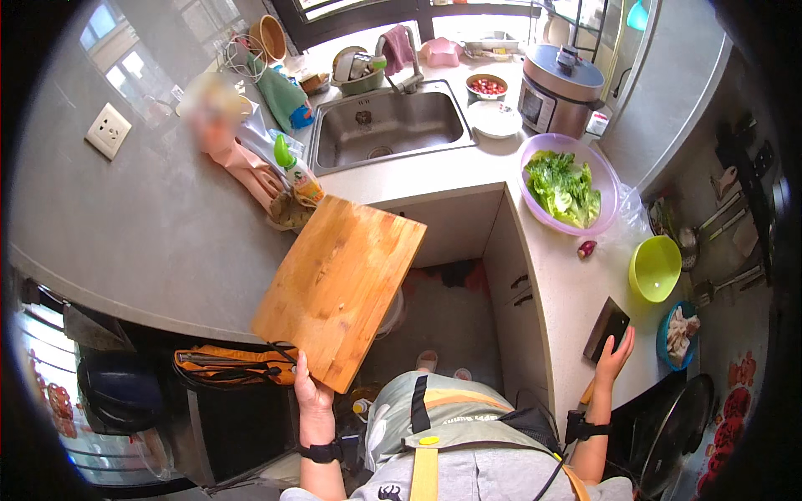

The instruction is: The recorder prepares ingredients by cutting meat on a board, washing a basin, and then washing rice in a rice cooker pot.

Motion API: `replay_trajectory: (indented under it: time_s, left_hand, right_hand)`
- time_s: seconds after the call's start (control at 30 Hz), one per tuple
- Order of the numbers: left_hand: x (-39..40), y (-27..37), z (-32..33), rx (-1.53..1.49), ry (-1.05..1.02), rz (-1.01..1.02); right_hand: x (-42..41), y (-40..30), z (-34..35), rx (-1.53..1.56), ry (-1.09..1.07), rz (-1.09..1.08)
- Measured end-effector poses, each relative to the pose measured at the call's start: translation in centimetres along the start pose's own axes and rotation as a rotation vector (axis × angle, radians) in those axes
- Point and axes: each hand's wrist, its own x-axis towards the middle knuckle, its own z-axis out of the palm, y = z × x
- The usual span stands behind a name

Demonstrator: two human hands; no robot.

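Observation:
My left hand (312, 389) grips the lower edge of a wooden cutting board (341, 288), which is tilted and held above the floor. A black cord loop hangs at the board's corner. On the right counter, my right hand (613, 362) reaches over a cleaver (608, 329), fingers extended and thumb apart. The cleaver's dark blade shows beyond my fingers, and part of its wooden handle (587, 392) shows beside my wrist. Whether my palm touches the cleaver is hidden. Beyond the blade are a red shallot or small onion (586, 249) and a green bowl (655, 269).
A purple basin (528, 200) holds leafy lettuce (564, 188). Nearby stand an electric pressure cooker (557, 87), a lidded white dish (495, 119) and a steel sink (388, 119). A blue bowl (663, 341) holds pale pieces beside the stove. A spray bottle (301, 178) stands behind the board.

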Motion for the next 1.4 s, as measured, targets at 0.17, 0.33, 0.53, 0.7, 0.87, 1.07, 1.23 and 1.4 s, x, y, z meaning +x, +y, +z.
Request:
replay_trajectory:
  time_s: [0.17, 0.33, 0.53, 0.7, 0.87, 1.07, 1.23, 1.4]
  left_hand:
    - [3.0, 0.1, 5.4, -0.036, -0.056, -0.015]
    - [8.2, -0.9, 9.9, 0.017, -0.134, 0.047]
    - [16.0, -1.5, 15.4, 0.132, -0.163, 0.130]
    - [24.0, -0.5, 17.0, 0.156, -0.174, 0.082]
    - [29.2, 0.5, 21.7, 0.198, -0.091, 0.063]
    - [35.8, 0.6, 22.6, 0.164, -0.030, 0.004]
    - [39.4, -0.8, 24.7, 0.146, 0.038, -0.028]
    - [43.5, -3.0, 25.5, 0.199, 0.077, -0.062]
  right_hand:
    - [4.9, -13.2, -0.5, 0.392, -0.295, -0.316]
    - [6.5, -28.4, 3.6, 0.657, -0.776, -0.840]
    - [4.6, -41.1, 14.4, 0.754, -1.126, -1.344]
    - [9.1, -46.7, 24.7, 0.652, -1.200, -1.559]
    - [19.9, -46.1, 42.1, 0.166, -0.902, -1.110]
    - [28.6, -49.0, 52.4, 0.103, -0.901, -0.989]
    - [35.2, -54.1, 58.8, 0.249, -0.869, -0.839]
    - [39.0, -56.1, 68.7, 0.425, -0.972, -0.903]
